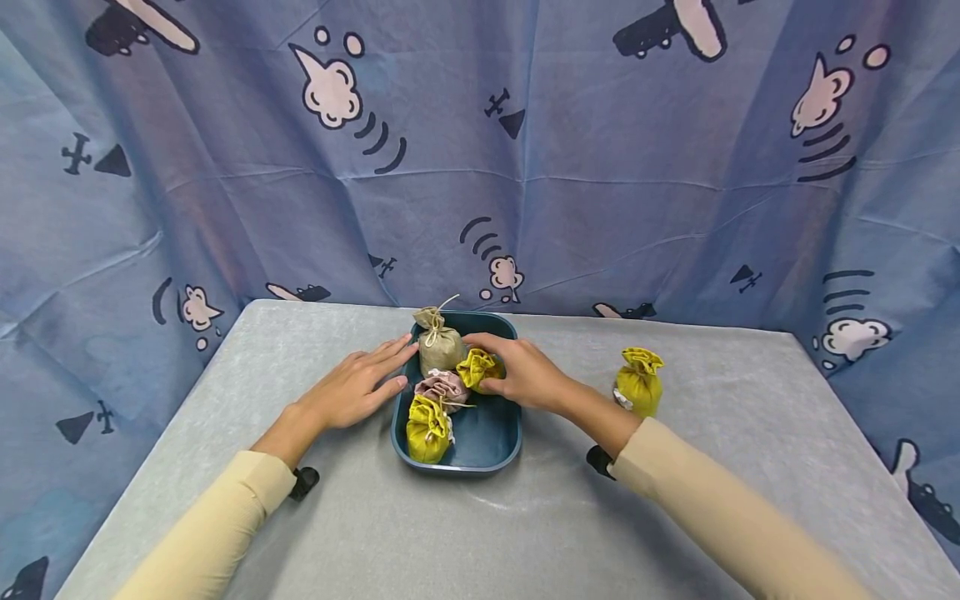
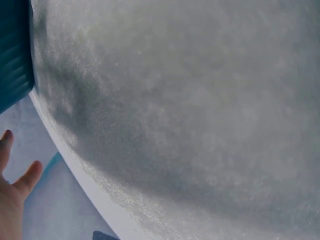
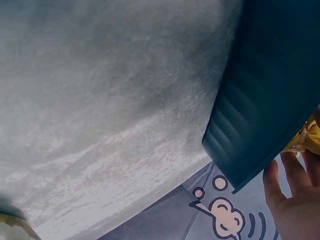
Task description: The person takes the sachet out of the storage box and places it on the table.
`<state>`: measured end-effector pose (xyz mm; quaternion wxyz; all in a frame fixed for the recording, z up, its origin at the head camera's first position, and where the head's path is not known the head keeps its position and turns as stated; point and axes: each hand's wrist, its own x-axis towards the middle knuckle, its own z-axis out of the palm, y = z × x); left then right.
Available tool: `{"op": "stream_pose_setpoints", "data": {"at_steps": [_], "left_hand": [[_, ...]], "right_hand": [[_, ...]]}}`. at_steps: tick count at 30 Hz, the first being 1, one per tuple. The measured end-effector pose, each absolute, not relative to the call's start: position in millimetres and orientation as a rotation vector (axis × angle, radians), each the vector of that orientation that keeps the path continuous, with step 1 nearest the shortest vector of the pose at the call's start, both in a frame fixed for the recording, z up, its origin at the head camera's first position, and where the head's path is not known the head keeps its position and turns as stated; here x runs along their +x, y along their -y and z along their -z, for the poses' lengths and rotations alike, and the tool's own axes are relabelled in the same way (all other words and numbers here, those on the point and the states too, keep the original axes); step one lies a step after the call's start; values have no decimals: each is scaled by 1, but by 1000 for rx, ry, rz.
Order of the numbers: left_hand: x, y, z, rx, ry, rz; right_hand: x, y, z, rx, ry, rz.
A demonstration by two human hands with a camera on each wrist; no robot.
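A dark teal plastic bin (image 1: 487, 442) stands on the table. My right hand (image 1: 528, 372) reaches over its right rim and grips a yellow drawstring pouch (image 1: 478, 369) between thumb and fingers. That pouch (image 3: 311, 139) shows only partly past the rim in the right wrist view. Beside the bin's left rim, my left hand (image 1: 348, 387) lies with fingers extended, fingertips right at the edge. Inside the bin are a beige pouch (image 1: 441, 348) at the back, a pink pouch (image 1: 442, 386) in the middle and another yellow pouch (image 1: 428, 435) at the front left.
To the right of the bin, one more yellow pouch (image 1: 640, 385) stands on the grey table (image 1: 720, 400), beyond my right forearm. A blue patterned curtain (image 1: 525, 167) hangs behind the table's far edge and along both sides.
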<state>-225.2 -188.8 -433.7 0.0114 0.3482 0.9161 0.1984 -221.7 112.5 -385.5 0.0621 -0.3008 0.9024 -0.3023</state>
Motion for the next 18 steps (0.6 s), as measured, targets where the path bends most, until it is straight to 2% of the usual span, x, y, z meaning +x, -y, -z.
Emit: {"op": "stream_pose_setpoints", "data": {"at_steps": [18], "left_hand": [[-226, 190, 435, 1078, -2856, -617]], "right_hand": [[-224, -106, 389, -914, -2772, 866]]}}
